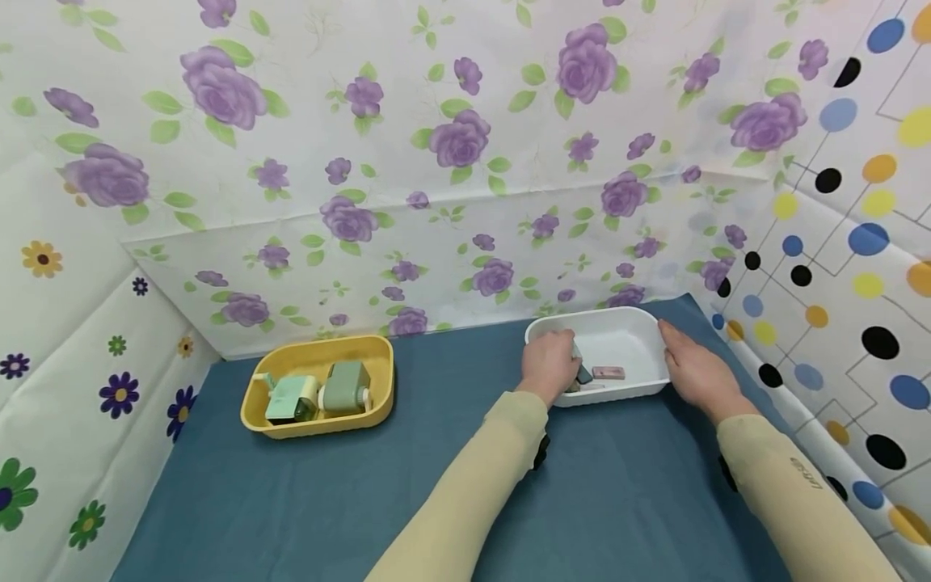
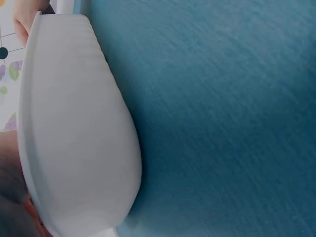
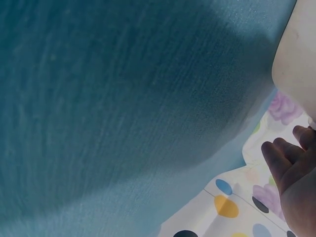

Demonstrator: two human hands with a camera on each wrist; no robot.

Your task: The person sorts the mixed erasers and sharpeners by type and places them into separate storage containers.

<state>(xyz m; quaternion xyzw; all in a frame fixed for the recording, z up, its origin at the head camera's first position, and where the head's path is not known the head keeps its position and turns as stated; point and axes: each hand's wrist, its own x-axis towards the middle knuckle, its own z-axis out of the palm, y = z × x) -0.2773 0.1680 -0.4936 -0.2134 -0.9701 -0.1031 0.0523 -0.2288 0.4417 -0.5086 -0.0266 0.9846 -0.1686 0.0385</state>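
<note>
A white tray sits at the back right of the blue cloth. My left hand reaches over its front left corner, fingers curled down inside around a small grey-blue flat piece that is partly hidden under them. Beside it on the tray floor lies a small pinkish block. My right hand touches the tray's right end with fairly straight fingers at the rim. In the left wrist view the tray's outer wall covers most of the left hand.
A yellow tray stands at the back left, holding a mint-green boxy item and a sage-green rounded one. Flower-patterned sheeting rises behind, and a dotted sheet borders the cloth on the right.
</note>
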